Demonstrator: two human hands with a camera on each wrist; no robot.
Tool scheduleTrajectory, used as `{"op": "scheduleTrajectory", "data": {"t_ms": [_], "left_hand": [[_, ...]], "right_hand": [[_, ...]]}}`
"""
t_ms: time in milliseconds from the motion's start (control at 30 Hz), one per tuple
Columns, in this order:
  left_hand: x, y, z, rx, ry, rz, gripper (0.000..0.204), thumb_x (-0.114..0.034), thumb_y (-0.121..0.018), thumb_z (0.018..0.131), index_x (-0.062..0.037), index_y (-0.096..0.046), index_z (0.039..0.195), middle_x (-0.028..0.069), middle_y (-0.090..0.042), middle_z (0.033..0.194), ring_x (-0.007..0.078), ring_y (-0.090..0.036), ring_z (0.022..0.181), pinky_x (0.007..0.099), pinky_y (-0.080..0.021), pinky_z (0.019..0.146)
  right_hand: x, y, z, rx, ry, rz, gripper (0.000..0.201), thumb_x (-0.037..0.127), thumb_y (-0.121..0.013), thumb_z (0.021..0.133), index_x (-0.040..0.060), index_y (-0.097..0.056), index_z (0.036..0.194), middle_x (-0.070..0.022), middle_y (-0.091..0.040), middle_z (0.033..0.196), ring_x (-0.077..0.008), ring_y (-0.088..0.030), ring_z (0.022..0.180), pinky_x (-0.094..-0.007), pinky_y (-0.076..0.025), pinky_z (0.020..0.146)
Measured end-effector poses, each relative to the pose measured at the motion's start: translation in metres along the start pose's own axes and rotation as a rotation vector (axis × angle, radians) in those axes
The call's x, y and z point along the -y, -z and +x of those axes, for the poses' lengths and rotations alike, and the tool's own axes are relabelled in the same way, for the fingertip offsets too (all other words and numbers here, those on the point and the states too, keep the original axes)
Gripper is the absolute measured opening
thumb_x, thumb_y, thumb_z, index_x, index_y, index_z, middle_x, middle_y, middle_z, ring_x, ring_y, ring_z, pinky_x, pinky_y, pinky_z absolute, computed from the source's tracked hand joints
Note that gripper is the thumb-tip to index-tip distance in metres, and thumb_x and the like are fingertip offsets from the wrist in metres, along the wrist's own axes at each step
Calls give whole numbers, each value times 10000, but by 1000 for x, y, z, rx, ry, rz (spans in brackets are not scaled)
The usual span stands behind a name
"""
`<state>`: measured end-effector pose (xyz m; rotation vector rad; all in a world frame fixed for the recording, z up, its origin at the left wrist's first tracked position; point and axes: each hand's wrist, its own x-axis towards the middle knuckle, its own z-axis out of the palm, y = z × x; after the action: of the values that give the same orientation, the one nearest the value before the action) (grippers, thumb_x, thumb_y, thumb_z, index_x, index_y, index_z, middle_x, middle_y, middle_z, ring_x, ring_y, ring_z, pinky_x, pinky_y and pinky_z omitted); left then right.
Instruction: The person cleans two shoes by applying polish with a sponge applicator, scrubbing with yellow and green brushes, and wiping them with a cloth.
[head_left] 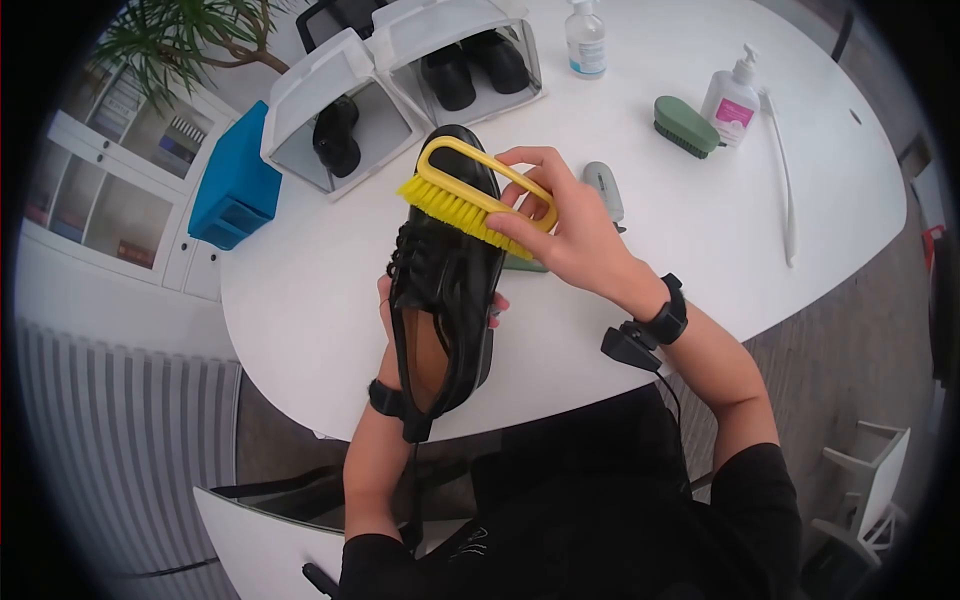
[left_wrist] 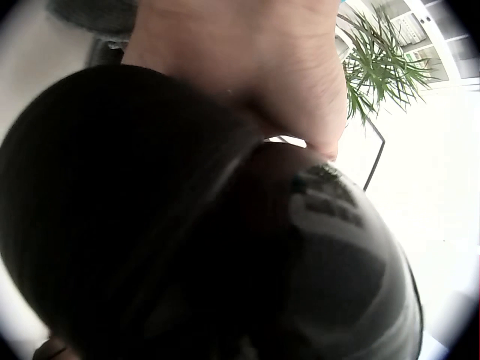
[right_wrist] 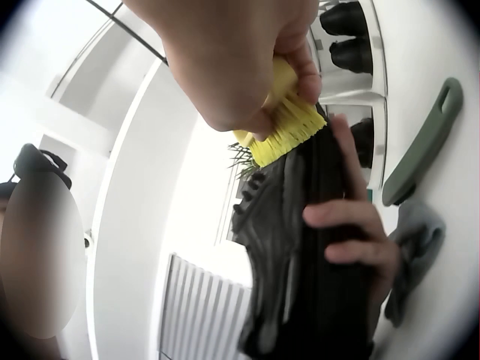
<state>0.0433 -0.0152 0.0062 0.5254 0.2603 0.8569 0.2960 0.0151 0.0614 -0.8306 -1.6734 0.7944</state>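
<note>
A black lace-up shoe (head_left: 440, 290) is held up over the table, toe pointing away, its tan insole showing. From beneath, my left hand (head_left: 386, 305) grips it; in the right wrist view that hand's fingers (right_wrist: 349, 225) wrap the sole side. My right hand (head_left: 577, 225) holds a yellow brush (head_left: 470, 180) by its looped handle, and the yellow bristles (right_wrist: 289, 135) touch the shoe's upper near the toe. In the left wrist view the shoe (left_wrist: 330, 255) fills most of the frame, with my left hand (left_wrist: 247, 60) behind it.
Two clear-fronted boxes (head_left: 345, 60) with black shoes stand at the back left, beside a blue box (head_left: 236, 180). Toward the right are a green brush (head_left: 686, 126), a pump bottle (head_left: 732, 105), a white long-handled item (head_left: 785, 190) and a grey-green item (head_left: 603, 190). A clear bottle (head_left: 586, 42) stands at the back.
</note>
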Motion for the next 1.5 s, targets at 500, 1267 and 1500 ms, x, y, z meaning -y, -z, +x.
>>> {"op": "scheduleTrajectory", "data": {"t_ms": [500,1267,1500], "left_hand": [[1,-6,3,5,0,-192,1121,-779,-640,876,-82,-265,1670,384,-353,1604,545,-661,1149,587,-629,895],[-4,2,-2,-545,-396,262,733,-647,-323,1080,-85,-547,1495,166,-635,1419,328,-659,1226,461,-539,1061],[-8,-16,4,38,-160,-40,1021,-806,-430,971,-14,-381,1614,337,-480,1534,413,-651,1229,521,-619,939]], "right_hand": [[-17,15,14,-234,-73,34,562,212,-768,989,32,-480,1437,-101,-696,997,-168,-711,831,-317,-597,722],[8,-24,-23,328,25,83,541,180,-740,993,45,-422,1410,-115,-652,920,-220,-651,711,-346,-524,650],[-33,-1,10,-138,-225,-100,558,182,-755,986,42,-420,1410,-93,-661,893,-182,-649,647,-339,-516,605]]}}
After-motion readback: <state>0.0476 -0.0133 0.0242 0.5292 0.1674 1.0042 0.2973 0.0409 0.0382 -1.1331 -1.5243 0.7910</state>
